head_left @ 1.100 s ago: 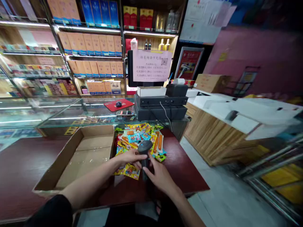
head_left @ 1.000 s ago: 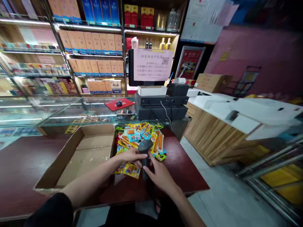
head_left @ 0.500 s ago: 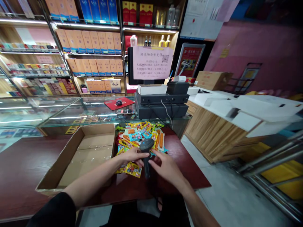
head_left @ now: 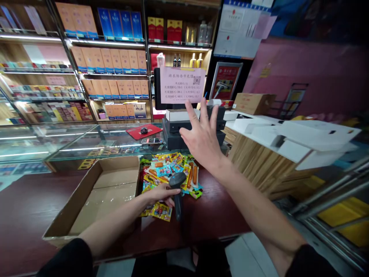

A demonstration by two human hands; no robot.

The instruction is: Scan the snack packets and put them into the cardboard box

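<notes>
A black handheld scanner stands over the dark red table, its head upward. My left hand is closed around its neck, with the thumb across the front. My right hand is raised before the monitor and the dark machine, fingers spread, holding nothing. Behind the scanner lies a pile of colourful snack packets, some with sausages showing. Left of the pile sits an open cardboard box with a bare bottom.
Behind the table, a glass counter bears a phone and a mouse on a red mat. A monitor carries a pink sign. At right is a wood-sided counter with white boxes; stocked shelves stand behind.
My right hand has left the scanner and risen forward, its fingers now spread. My left hand still holds the scanner in nearly the same place. The view has tilted slightly upward.
</notes>
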